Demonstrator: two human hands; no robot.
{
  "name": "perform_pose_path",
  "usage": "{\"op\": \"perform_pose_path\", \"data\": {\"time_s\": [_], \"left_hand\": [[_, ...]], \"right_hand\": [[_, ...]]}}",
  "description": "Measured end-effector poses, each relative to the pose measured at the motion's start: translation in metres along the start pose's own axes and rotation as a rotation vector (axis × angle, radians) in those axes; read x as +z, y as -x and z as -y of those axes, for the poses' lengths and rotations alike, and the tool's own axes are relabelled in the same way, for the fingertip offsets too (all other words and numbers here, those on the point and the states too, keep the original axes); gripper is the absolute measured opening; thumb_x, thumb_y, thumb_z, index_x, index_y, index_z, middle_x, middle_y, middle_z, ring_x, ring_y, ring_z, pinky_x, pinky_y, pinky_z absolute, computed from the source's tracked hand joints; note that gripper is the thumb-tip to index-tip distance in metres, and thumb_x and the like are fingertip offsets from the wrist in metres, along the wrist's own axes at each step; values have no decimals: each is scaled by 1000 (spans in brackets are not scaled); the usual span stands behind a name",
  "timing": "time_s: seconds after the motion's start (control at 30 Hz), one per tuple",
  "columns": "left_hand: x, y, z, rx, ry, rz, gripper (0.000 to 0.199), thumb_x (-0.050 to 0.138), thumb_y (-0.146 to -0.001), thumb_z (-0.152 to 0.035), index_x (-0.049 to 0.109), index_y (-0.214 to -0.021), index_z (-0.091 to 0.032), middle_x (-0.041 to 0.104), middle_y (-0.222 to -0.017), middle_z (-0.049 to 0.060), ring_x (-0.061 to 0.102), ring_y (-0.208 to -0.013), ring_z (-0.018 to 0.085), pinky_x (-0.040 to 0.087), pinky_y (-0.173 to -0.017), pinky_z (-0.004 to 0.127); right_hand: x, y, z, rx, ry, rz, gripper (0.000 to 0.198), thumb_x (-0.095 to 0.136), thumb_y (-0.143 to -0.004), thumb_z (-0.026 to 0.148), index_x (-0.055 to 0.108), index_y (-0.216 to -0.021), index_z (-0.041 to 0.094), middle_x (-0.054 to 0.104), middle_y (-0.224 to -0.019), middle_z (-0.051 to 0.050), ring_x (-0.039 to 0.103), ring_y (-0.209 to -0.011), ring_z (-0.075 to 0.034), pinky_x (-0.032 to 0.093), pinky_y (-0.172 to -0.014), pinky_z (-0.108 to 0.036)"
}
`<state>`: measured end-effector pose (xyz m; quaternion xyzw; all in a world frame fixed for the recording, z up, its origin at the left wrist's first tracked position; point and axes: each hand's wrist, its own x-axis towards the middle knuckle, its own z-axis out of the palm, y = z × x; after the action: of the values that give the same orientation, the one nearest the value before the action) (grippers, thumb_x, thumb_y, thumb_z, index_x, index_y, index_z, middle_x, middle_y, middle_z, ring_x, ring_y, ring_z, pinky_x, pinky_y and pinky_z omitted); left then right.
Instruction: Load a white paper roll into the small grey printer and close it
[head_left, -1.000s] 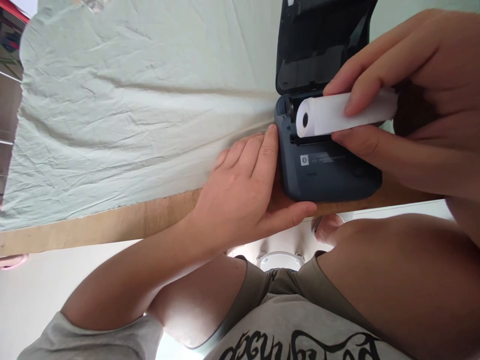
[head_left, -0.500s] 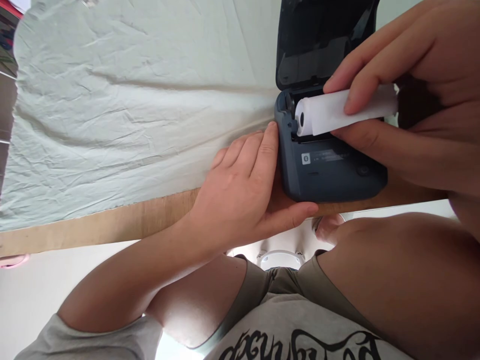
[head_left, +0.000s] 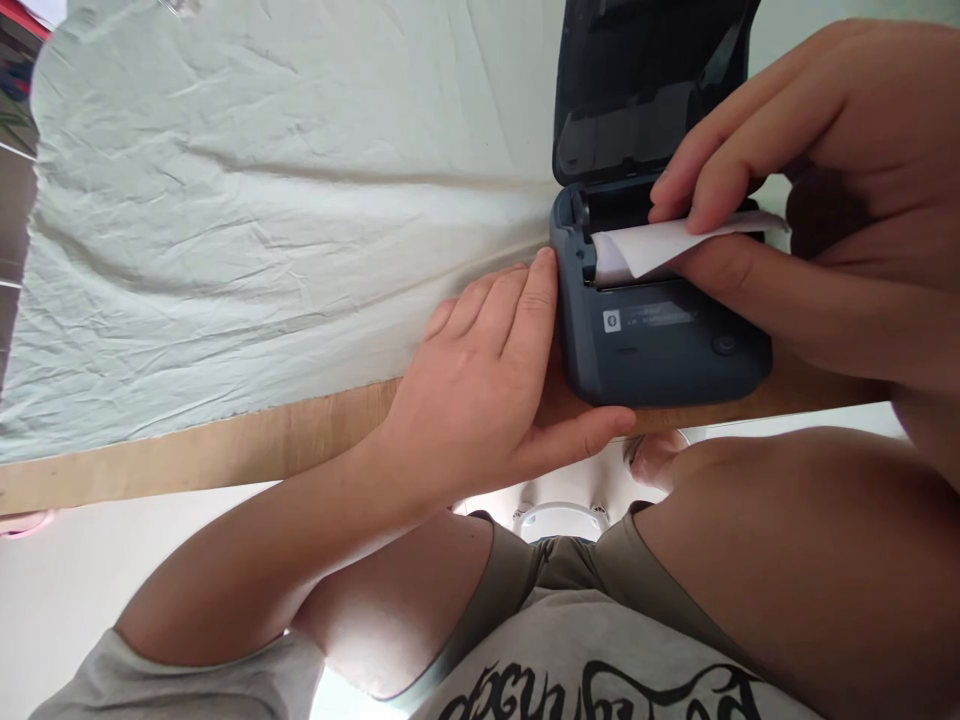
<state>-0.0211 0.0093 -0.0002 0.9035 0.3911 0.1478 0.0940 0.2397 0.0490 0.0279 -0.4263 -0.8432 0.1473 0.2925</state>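
Observation:
A dark blue portable printer (head_left: 660,350) lies at the table's front edge, its black lid (head_left: 630,100) swung up and back. Inside its compartment rests a white paper roll (head_left: 611,265), with a loose flap of paper standing off it. My right hand (head_left: 787,200) pinches that paper between thumb and fingers from the right; the roll's right end is hidden behind the hand. My left hand (head_left: 487,360) lies flat at the printer's left side, index fingertip touching the casing and thumb stretched along the front edge.
A pale green wrinkled cloth (head_left: 300,200) covers most of the table. Along the front runs a bare wooden strip (head_left: 225,440). My legs (head_left: 810,540) are just below the edge, and a pink item (head_left: 26,523) shows on the floor at left.
The paper roll has gone down into the printer's compartment, and its end face no longer shows. My right hand has moved slightly with it, and the paper flap lifts more. My left hand is still.

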Motion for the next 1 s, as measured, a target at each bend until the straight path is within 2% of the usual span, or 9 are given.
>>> {"op": "perform_pose_path", "data": {"time_s": [0.17, 0.43, 0.6, 0.67, 0.73, 0.83, 0.9, 1.0], "left_hand": [[0, 0, 0, 5, -3, -3, 112, 31, -102, -87, 36, -162, 8, 54, -158, 34, 58, -142, 43, 47, -117, 56], [0, 0, 0, -36, 38, 14, 107, 35, -100, -87, 35, -165, -2, 53, -161, 29, 54, -146, 43, 43, -122, 58], [0, 0, 0, -24, 34, 7, 107, 33, -102, -86, 35, -163, 1, 54, -160, 32, 55, -145, 44, 45, -120, 59], [0, -1, 0, -17, 29, 0, 107, 32, -102, -86, 36, -163, 2, 55, -159, 32, 57, -144, 43, 46, -119, 58], [0, -1, 0, -9, 20, -6, 109, 31, -103, -86, 36, -162, 5, 55, -159, 32, 57, -143, 43, 47, -118, 56], [-1, -1, 0, -6, 21, -5, 109, 31, -103, -86, 36, -162, 6, 54, -160, 33, 56, -144, 43, 47, -118, 56], [-1, -1, -1, -21, 33, 4, 108, 31, -102, -87, 35, -164, 2, 53, -162, 30, 56, -145, 42, 46, -119, 56], [0, -1, -2, -39, 40, -2, 108, 29, -101, -88, 38, -163, 0, 54, -162, 29, 56, -146, 41, 45, -120, 54]], "right_hand": [[1, 0, -1, -9, 5, -4, 15, 54, -96, 34, 62, -104, 24, 62, -109, 5, 54, -101, 1, 38, -89, -28], [0, -1, -4, -1, 55, -23, 16, 57, -95, 36, 65, -105, 26, 65, -108, 2, 57, -101, -4, 39, -88, -32], [-3, 5, -3, -44, 40, -70, 25, 50, -101, 48, 62, -113, 30, 61, -113, 1, 55, -102, -4, 38, -88, -33], [-3, 5, -1, -25, -7, -50, 24, 50, -102, 45, 58, -114, 27, 62, -120, 3, 60, -106, -1, 43, -86, -29], [-2, 4, -1, 3, -66, 0, 23, 57, -97, 41, 54, -102, 19, 65, -123, 5, 65, -108, 0, 48, -84, -25], [0, 2, -2, -27, -37, 33, 25, 55, -93, 37, 48, -88, 13, 70, -117, 6, 65, -92, 2, 50, -87, -27], [1, 3, -1, -109, 22, 56, 17, 48, -94, 33, 52, -93, 16, 70, -115, 8, 58, -80, 2, 49, -95, -32], [1, 7, 4, -163, 58, 69, 9, 51, -93, 23, 54, -101, 23, 68, -110, 10, 59, -84, 0, 49, -98, -35]]}}
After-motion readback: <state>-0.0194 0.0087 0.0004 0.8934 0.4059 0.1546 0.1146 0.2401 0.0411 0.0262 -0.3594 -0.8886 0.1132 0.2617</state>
